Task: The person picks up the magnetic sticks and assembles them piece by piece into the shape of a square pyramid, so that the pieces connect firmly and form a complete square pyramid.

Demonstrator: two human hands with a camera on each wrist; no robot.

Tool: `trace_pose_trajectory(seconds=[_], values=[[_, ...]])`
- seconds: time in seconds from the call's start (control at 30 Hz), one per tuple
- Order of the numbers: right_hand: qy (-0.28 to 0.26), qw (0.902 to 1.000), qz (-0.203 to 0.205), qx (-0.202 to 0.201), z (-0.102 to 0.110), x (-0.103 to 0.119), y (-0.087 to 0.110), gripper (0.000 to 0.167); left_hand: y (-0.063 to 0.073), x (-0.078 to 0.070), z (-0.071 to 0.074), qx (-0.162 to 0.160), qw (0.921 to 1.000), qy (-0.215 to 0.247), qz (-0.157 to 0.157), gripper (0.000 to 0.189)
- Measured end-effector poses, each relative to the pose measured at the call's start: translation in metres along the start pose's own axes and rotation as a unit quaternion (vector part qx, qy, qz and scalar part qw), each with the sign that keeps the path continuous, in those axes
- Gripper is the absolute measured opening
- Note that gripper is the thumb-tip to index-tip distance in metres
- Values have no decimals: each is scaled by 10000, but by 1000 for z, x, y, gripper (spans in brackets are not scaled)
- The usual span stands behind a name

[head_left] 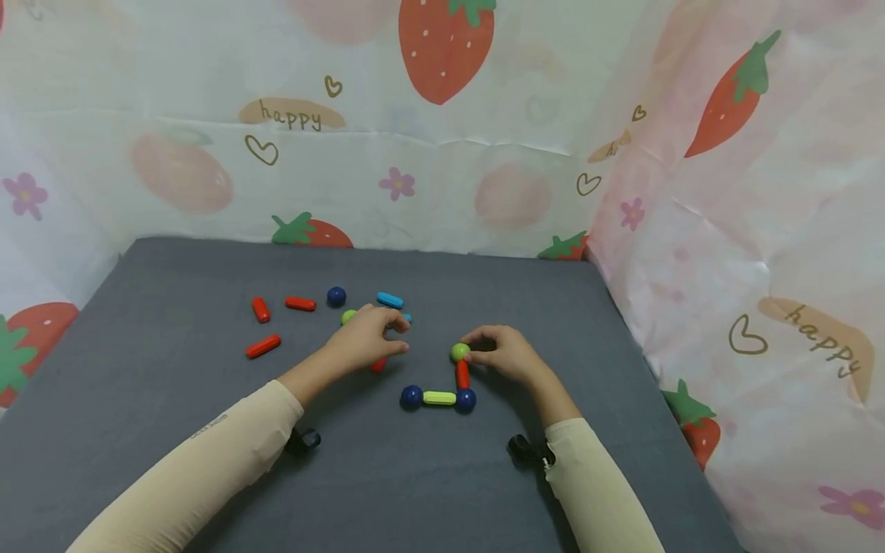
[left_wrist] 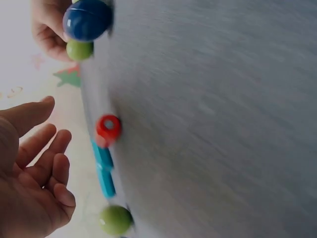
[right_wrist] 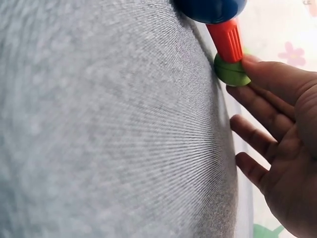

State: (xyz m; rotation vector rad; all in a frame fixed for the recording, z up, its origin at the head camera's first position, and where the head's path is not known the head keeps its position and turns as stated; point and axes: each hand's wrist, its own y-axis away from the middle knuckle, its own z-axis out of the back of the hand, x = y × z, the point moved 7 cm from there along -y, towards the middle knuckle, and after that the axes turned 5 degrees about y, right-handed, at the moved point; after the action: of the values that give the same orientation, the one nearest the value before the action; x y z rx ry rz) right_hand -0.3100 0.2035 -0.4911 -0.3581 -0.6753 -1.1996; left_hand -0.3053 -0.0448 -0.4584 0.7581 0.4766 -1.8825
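Observation:
My right hand (head_left: 508, 355) pinches a green ball (head_left: 459, 352) between thumb and index finger; its other fingers are spread in the right wrist view. That ball caps a red rod (right_wrist: 228, 42) that runs to a navy ball (head_left: 465, 400) at the corner of an L-shaped assembly. From the corner a yellow-green rod (head_left: 439, 398) reaches left to another navy ball (head_left: 411, 397). My left hand (head_left: 365, 336), holding nothing, hovers with loosely bent fingers and thumb apart. Near it lie a loose red rod (left_wrist: 108, 130), partly hidden in the head view, and a second green ball (left_wrist: 116, 220).
Behind the left hand are a blue rod (head_left: 390, 300), another blue rod (left_wrist: 106, 182) and a loose navy ball (head_left: 336, 296). Farther left lie red rods (head_left: 263, 346) on the grey cloth (head_left: 387, 491). Strawberry-print curtains (head_left: 429, 184) border the table's back and sides.

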Motion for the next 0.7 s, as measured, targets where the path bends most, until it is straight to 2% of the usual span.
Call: trace_pose_trajectory(seconds=[0.17,0.33,0.7], values=[[-46,10000,6,-14,0,-1,1,26,14,18,6,-45,9998,-121,132,41],[-65,10000,8,-19,0,-3,1,27,23,27,7,-44,9998,-129,156,43],[-199,9998,-86,-4,-1,-1,2,25,22,38,2,322,9983,-245,418,49]])
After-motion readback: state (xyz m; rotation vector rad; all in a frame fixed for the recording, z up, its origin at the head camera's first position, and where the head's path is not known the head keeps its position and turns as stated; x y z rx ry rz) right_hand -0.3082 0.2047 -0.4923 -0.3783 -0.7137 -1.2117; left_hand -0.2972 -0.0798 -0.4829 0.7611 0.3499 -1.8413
